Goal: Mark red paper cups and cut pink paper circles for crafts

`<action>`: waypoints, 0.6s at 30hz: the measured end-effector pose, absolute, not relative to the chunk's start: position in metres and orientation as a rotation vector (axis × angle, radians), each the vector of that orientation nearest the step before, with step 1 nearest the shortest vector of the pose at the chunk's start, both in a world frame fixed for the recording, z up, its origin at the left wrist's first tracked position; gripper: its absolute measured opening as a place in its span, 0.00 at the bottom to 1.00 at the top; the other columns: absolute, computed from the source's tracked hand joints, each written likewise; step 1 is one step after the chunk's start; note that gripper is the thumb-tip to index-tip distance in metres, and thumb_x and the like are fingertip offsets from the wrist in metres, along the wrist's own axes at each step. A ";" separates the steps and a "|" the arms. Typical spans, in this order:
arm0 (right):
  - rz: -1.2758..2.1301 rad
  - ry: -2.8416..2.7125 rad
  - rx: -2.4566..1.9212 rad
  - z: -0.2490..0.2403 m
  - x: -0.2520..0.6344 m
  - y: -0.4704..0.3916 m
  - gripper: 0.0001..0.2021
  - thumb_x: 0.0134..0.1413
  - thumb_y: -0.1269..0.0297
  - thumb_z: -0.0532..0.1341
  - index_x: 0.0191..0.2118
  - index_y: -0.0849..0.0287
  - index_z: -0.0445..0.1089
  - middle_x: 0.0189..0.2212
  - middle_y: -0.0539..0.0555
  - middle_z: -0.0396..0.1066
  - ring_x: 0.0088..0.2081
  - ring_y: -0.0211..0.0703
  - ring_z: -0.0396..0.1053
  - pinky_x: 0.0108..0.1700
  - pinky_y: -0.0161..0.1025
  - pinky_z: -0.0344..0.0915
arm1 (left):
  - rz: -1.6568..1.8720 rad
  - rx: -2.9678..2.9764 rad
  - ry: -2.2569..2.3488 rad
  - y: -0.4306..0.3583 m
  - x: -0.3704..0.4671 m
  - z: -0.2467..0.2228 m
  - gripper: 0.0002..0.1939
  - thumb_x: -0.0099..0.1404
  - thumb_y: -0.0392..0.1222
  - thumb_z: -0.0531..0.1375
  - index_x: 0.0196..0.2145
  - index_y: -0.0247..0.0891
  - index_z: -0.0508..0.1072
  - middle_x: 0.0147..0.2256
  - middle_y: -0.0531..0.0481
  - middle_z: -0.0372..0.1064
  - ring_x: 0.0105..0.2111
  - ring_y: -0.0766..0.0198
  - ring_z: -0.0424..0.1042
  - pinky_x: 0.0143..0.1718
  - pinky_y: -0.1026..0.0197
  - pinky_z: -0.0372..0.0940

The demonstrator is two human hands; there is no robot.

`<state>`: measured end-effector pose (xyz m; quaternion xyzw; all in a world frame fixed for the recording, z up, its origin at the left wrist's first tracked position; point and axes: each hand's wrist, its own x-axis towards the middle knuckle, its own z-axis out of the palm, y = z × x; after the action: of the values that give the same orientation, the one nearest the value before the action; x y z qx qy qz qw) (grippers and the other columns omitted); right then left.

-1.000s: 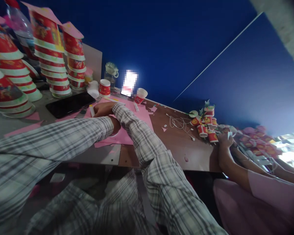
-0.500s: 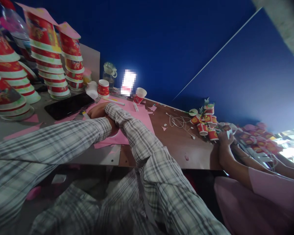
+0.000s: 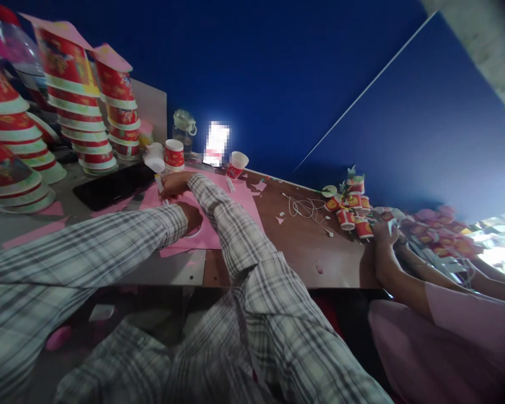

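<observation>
A pink paper sheet (image 3: 246, 210) lies on the table under both of my hands. My right hand (image 3: 175, 185) is closed around a white marker (image 3: 159, 182) with a yellowish end, held upright over the sheet's left part. Just nearer to me, my left hand (image 3: 192, 217) rests low over the paper, partly behind my crossing right sleeve; its fingers are hidden. A pale curved edge shows beneath it, too little to name. Beyond the hands stand a red paper cup (image 3: 174, 155) and a tilted paper cup (image 3: 237, 164). A second marker (image 3: 230, 184) lies on the sheet.
Tall stacks of red paper cups (image 3: 76, 95) and a black phone (image 3: 113, 186) are on the left. A lit, blurred screen (image 3: 216, 143) leans at the back. A white cable (image 3: 305, 206) and joined cups (image 3: 354, 210) lie right, near another person's hand (image 3: 385, 233).
My right hand has lifted and turned, and the marker in it now stands more upright. My left hand stays over the pink sheet. The view has shifted slightly.
</observation>
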<state>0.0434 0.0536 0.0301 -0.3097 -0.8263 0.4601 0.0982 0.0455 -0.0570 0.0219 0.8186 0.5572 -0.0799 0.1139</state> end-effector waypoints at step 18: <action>1.466 -2.312 -1.092 0.019 0.148 0.048 0.04 0.49 0.74 0.58 0.30 0.72 0.68 0.14 0.48 0.64 0.18 0.30 0.56 0.23 0.29 0.52 | -0.687 2.463 1.622 -0.055 0.038 0.031 0.30 0.34 0.33 0.63 0.41 0.35 0.69 0.35 0.39 0.69 0.33 0.55 0.67 0.33 0.53 0.58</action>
<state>0.1481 0.0485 0.0194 -0.3688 -0.7808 0.4950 0.0972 0.0383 -0.0548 0.0311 0.8121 0.5348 -0.2264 0.0569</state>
